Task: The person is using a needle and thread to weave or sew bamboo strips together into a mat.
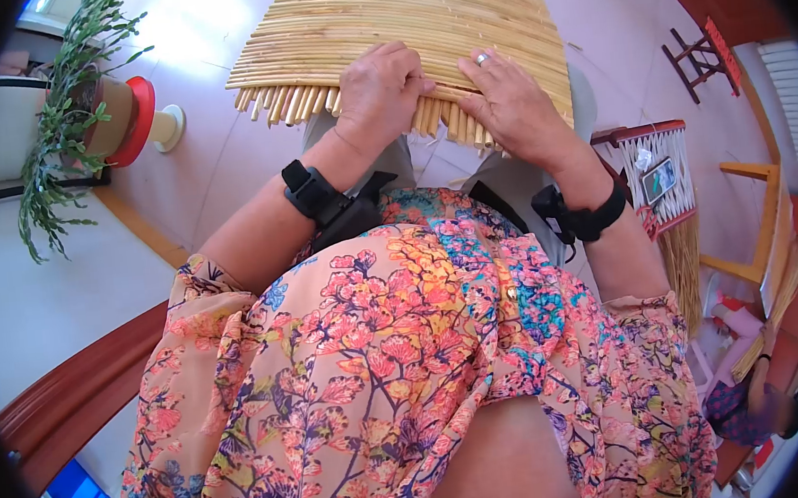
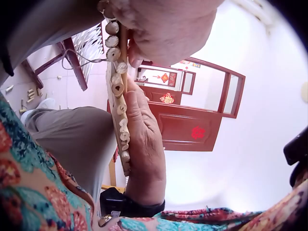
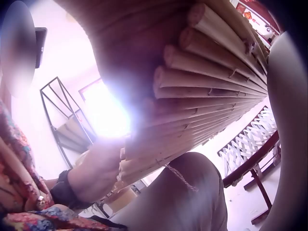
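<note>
A mat of tied reed stalks (image 1: 398, 21) lies across the person's knees, with uneven cut ends along its near edge. My left hand (image 1: 381, 94) has curled fingers and pinches the mat at this edge, its thumb pointing toward the right hand. Just right of it, my right hand (image 1: 520, 110) rests on top of the mat with its fingers fairly straight and a ring on one finger. In the left wrist view the stalk ends (image 2: 122, 108) show in a row beside the right hand. A twisted cord (image 3: 180, 178) hangs below the mat in the right wrist view.
A woven-strap stool (image 1: 661, 155) with a phone (image 1: 659, 181) on it stands to the right. A potted plant (image 1: 87, 101) is at the left. Another person (image 1: 749, 403) sits at the lower right near loose stalks (image 1: 783, 296). A small wooden stool (image 1: 698, 66) stands farther off.
</note>
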### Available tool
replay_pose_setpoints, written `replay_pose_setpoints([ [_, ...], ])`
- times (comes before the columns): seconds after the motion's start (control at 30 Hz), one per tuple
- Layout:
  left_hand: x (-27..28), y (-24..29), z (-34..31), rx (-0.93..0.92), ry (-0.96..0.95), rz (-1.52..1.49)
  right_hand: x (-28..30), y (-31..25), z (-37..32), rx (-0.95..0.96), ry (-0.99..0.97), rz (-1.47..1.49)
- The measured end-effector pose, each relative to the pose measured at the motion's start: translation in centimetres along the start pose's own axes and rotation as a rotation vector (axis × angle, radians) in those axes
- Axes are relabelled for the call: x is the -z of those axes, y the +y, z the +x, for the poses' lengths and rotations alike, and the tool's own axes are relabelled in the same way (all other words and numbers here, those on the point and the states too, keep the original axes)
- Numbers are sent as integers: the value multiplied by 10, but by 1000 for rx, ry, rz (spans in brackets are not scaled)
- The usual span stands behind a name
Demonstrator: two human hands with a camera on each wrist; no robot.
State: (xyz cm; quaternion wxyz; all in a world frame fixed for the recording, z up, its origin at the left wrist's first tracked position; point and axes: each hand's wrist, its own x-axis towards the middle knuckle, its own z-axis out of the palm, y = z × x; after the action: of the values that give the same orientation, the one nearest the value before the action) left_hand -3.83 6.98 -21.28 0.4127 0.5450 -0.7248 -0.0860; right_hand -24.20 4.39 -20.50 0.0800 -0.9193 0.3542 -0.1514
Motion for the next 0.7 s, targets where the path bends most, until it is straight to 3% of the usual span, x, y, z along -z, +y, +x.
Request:
replay_pose_setpoints([
  [0.2, 3, -2, 2, 66, -59, -88, -3, 0, 1, -13, 33, -3],
  [0.4, 3, -10, 12, -69, -139, 35, -11, 7, 9, -19, 53, 18],
  [0.53, 5, -9, 23, -44, -173, 44, -10, 10, 11, -8, 69, -27],
  [0.6, 8, -4, 30, 307, -340, -82, 1, 9, 15, -21, -46, 38],
  [0.63, 6, -5, 27, 307, -339, -82, 0, 10, 14, -20, -46, 37],
  [0.7, 2, -6, 24, -4, -174, -6, 0, 13, 16, -43, -39, 66],
])
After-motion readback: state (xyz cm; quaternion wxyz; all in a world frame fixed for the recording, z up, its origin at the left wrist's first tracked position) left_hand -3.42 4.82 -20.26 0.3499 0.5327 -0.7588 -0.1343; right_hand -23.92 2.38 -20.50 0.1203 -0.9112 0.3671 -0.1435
